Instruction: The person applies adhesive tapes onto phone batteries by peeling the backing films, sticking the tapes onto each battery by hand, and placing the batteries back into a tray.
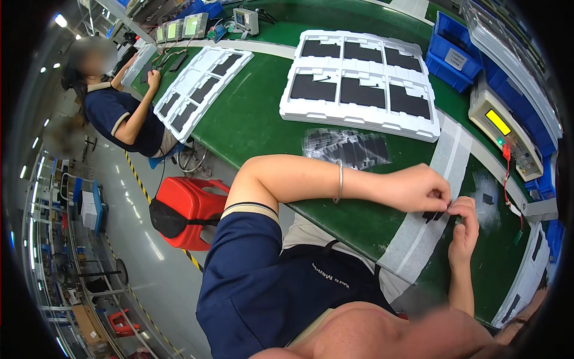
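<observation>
My left hand point(415, 188) reaches across from the left with its fingers curled into a pinch. Its fingertips almost meet those of my right hand point(463, 230), whose thumb and forefinger are also drawn together. Just under the fingertips, a small black flat piece point(431, 216) shows over a pale grey mat strip point(412, 248). Whatever sits between the fingers is too small and covered to name. Left of the hands lie clear plastic bags point(344, 149) with dark flat pieces. Behind them stands a stack of white trays point(359, 116) holding black flat rectangular parts in compartments.
A beige meter point(505, 125) with a lit yellow display and red lead stands right, near blue bins point(451, 51). Another white tray point(200, 90) lies at the far left beside a seated co-worker point(113, 113). A red stool point(185, 209) stands by the green table point(251, 113).
</observation>
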Demonstrator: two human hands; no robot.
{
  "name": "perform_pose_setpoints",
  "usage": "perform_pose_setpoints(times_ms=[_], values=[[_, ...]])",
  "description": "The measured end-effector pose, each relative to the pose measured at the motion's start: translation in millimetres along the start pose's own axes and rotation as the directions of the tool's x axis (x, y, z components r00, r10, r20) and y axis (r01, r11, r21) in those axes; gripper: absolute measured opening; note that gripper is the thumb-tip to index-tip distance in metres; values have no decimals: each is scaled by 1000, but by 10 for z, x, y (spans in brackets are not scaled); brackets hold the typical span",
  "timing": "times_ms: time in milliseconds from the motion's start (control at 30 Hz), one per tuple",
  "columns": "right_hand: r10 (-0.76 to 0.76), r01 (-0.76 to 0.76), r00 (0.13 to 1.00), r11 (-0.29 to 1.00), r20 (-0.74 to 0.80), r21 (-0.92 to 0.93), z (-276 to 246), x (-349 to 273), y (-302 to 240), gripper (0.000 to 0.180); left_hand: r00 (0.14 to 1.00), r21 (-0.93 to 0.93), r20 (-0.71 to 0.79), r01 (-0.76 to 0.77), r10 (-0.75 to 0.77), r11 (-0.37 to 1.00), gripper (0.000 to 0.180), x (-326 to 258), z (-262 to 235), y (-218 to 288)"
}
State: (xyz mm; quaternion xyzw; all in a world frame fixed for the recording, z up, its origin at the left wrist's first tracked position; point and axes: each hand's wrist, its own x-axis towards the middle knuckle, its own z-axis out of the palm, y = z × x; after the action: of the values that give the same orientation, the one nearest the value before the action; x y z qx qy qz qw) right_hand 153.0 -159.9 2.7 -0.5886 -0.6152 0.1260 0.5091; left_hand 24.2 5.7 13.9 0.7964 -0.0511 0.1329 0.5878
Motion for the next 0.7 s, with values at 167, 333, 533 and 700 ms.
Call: perform_pose_setpoints(times_ms=[167, 333, 533, 700], values=[[127, -135, 985, 989, 114, 65, 89, -7, -20, 31, 974, 72, 143, -186, 174, 980, 10, -94, 157, -60], [155, -158, 975, 987, 158, 6, 69, 66, -61, 20, 981, 109, 161, -127, 109, 986, 10, -109, 110, -101], [160, -192, 953, 976, 257, 106, 0, 72, -77, 12, 977, 54, 205, -72, 59, 996, 10, -101, 114, -36], [335, -335, 942, 942, 23, 29, -418, 115, 127, 12, 975, -101, 169, 164, -146, 981, 16, -44, 29, -79]])
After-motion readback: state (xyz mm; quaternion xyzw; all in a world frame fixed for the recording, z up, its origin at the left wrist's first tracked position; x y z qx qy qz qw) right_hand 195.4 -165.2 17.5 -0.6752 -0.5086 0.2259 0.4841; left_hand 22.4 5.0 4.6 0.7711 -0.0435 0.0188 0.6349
